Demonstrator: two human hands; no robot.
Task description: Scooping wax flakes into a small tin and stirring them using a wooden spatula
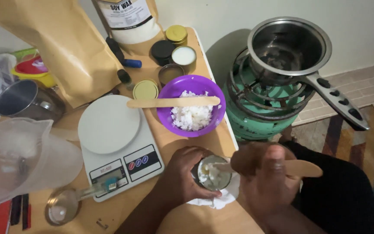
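My left hand [179, 175] wraps around a small round tin [213, 174] holding white wax, resting on a white tissue [221, 197] at the table's front edge. My right hand [267, 177] grips a flat wooden stick [301, 168] whose tip pokes into the tin. Just behind sits a purple bowl [191, 88] of white wax flakes with a second wooden stick [174, 102] lying across its rim.
A white digital kitchen scale [113, 138] stands left of the bowl. Small tins with gold lids [176, 34], brown paper bags [61, 39], a steel cup [20, 99] and a clear plastic jug [18, 156] crowd the table. A steel saucepan [288, 45] sits on a green gas burner [256, 117] at right.
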